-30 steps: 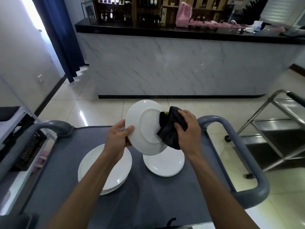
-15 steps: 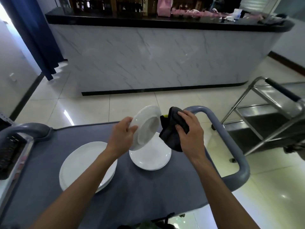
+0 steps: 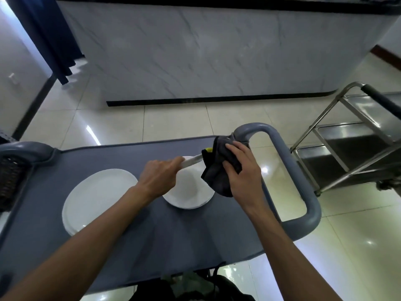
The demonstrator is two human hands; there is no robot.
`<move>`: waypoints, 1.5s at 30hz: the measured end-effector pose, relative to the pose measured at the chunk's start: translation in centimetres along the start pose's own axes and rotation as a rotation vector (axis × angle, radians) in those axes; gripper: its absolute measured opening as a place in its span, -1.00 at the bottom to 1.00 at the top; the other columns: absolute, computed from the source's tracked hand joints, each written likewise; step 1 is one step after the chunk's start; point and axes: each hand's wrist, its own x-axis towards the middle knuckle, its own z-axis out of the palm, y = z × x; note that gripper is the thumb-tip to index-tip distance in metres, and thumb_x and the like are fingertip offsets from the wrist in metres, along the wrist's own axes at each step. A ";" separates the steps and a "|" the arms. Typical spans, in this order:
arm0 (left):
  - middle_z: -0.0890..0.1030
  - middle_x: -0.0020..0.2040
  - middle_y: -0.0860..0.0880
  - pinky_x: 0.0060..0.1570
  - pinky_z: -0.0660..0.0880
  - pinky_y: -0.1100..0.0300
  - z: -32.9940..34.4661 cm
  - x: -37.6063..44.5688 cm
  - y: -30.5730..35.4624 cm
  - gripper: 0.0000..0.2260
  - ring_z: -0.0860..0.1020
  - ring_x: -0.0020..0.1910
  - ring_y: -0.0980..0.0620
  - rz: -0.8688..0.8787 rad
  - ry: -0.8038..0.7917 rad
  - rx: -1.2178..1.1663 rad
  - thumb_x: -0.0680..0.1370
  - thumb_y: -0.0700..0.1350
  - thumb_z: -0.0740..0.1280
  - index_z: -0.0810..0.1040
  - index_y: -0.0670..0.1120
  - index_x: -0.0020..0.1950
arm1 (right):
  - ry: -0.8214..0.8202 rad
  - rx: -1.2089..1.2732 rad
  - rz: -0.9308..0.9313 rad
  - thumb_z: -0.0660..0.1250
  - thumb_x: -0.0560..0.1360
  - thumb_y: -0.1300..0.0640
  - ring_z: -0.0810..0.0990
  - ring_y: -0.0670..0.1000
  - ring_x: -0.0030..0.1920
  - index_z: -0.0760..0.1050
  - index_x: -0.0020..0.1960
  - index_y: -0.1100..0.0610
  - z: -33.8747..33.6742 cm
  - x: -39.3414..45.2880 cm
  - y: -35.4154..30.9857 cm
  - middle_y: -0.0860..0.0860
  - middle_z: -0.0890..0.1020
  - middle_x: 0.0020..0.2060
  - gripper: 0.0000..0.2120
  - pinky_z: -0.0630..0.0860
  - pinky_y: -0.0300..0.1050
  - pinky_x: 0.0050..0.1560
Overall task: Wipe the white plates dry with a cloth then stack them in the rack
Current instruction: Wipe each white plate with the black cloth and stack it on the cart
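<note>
Over cart [image 3: 165, 231]; left hand [image 3: 159, 178] grips plate [image 3: 192, 161] edge-on; right hand [image 3: 240, 172] clutches cloth [image 3: 217, 174]

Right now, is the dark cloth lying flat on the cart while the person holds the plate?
No, the right hand grips the dark cloth against the plate that the left hand holds edge-on above the cart.

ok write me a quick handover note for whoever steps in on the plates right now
Left hand grips a white plate by its rim, held nearly edge-on above the cart.
Right hand holds the dark cloth bunched against that plate's far edge.
On the grey cart top: a stack of large plates at left, a smaller stack under the hands.
Done: wiping under way on the held plate.
Left: finish it, dry the others, rack them all. No rack clearly visible.
</note>
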 end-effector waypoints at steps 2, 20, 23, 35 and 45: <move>0.64 -0.35 -0.09 -0.58 0.45 0.14 0.7 -0.1 0.4 -0.72 0.47 -0.57 -0.21 0.007 -0.021 0.030 0.38 -0.32 0.48 0.63 -0.14 0.07 | -0.033 0.002 0.014 0.36 0.56 0.31 0.39 -0.09 0.41 0.51 0.38 0.11 0.0 -0.5 0.7 -0.04 0.45 0.39 -0.60 0.30 -0.26 0.45; 0.69 -0.02 -0.01 -0.28 0.56 0.06 7.3 -4.6 2.3 -0.80 0.66 -0.09 -0.13 0.100 -0.040 -0.015 0.46 -0.23 0.45 0.65 -0.04 0.05 | -0.164 0.017 0.004 0.37 0.55 0.32 0.45 0.02 0.37 0.53 0.35 0.17 0.9 -0.3 4.0 0.04 0.49 0.35 -0.62 0.38 -0.04 0.43; 0.68 0.02 -0.01 -0.20 0.55 0.04 8.2 -5.5 2.1 -0.84 0.65 -0.05 -0.13 0.095 -0.018 -0.036 0.48 -0.19 0.48 0.65 -0.04 0.04 | -0.184 0.012 -0.010 0.37 0.54 0.34 0.46 0.03 0.36 0.53 0.35 0.18 1.5 -0.5 4.4 0.05 0.50 0.34 -0.62 0.39 -0.02 0.42; 0.66 0.12 -0.07 -0.01 0.53 -0.02 9.8 -7.5 2.3 -0.80 0.63 0.10 -0.17 0.013 -0.083 -0.012 0.46 -0.17 0.51 0.67 -0.06 0.07 | -0.334 -0.172 -0.133 0.36 0.53 0.34 0.44 0.15 0.32 0.54 0.36 0.16 4.4 -1.3 5.8 0.10 0.48 0.38 -0.60 0.30 -0.17 0.40; 0.63 0.18 -0.13 0.07 0.54 -0.09 10.5 -8.0 2.4 -0.70 0.60 0.17 -0.20 0.001 -0.136 -0.014 0.43 -0.27 0.50 0.67 -0.06 0.14 | -0.359 -0.185 -0.145 0.38 0.51 0.36 0.46 0.14 0.30 0.55 0.34 0.16 4.9 -2.1 6.6 0.09 0.50 0.37 -0.59 0.27 -0.22 0.38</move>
